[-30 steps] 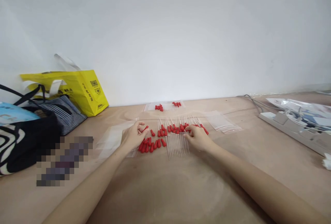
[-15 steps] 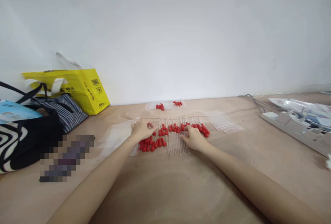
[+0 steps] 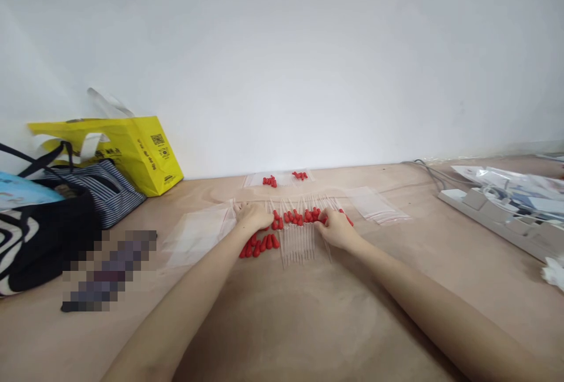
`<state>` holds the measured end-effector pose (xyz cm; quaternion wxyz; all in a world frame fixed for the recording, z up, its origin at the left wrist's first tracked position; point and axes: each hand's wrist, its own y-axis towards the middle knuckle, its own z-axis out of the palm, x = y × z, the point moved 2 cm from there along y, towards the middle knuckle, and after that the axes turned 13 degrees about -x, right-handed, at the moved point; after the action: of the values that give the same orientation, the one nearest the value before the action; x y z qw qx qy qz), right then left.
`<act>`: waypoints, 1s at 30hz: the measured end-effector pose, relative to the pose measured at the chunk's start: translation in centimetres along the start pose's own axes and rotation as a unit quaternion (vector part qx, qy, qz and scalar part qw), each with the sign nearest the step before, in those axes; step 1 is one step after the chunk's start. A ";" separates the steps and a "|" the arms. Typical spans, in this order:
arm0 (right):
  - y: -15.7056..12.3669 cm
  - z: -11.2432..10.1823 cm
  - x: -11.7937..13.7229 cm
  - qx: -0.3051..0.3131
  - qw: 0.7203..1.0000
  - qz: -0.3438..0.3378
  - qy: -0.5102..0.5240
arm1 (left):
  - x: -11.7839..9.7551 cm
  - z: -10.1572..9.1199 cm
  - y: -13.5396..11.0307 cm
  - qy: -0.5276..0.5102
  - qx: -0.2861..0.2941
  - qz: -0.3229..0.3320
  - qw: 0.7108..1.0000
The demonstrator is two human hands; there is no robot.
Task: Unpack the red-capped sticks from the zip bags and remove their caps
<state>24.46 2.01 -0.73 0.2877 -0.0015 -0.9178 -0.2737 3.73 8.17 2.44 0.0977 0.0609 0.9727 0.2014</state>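
A row of clear plastic droppers [image 3: 298,240] with red rubber bulbs [image 3: 294,217] lies on the tan table [image 3: 282,323] in front of me. Loose red bulbs [image 3: 259,245] lie in a heap by my left wrist. My left hand [image 3: 252,216] rests knuckles up at the left end of the row, fingers curled over the bulbs there; what it holds is hidden. My right hand [image 3: 336,229] lies on the right part of the row, fingers bent and pinched at a bulb and its dropper.
Flat clear zip bags lie left [image 3: 196,235], right [image 3: 374,204] and behind with a few red bulbs [image 3: 284,180]. A yellow bag [image 3: 127,147] and striped and black bags [image 3: 66,205] stand at left. A white power strip [image 3: 497,217] and plastic wrapping lie at right.
My left hand has moved forward from the loose bulbs up to the left end of the dropper row. My right hand has shifted slightly along the row's right part.
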 end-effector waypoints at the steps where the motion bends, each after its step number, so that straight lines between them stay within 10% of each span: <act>1: 0.0 0.0 -0.1 0.000 1.000 0.001 0.001 | 0.1 -0.4 0.0 0.015 -0.008 -0.013 1.000; 7: 0.0 -0.1 0.1 0.001 0.999 -0.010 0.031 | 0.4 -4.0 -1.9 0.064 -0.049 -0.019 0.997; 11: 0.0 -0.3 0.5 -0.007 0.997 -0.030 0.067 | -0.1 -5.1 -4.3 0.074 -0.112 0.091 0.987; 21: -3.9 -1.6 3.0 -0.161 0.902 -0.399 -0.031 | -2.2 -3.1 -9.8 0.136 -0.228 0.397 0.879; 30: -4.1 -0.6 2.9 -0.147 0.895 -0.418 -0.056 | -2.7 -2.0 -9.9 -0.005 -0.267 0.398 0.878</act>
<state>21.70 -2.24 -0.85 0.0914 0.3245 -0.7980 -0.4996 5.14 -2.07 0.66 0.0262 0.4154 0.7751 0.4754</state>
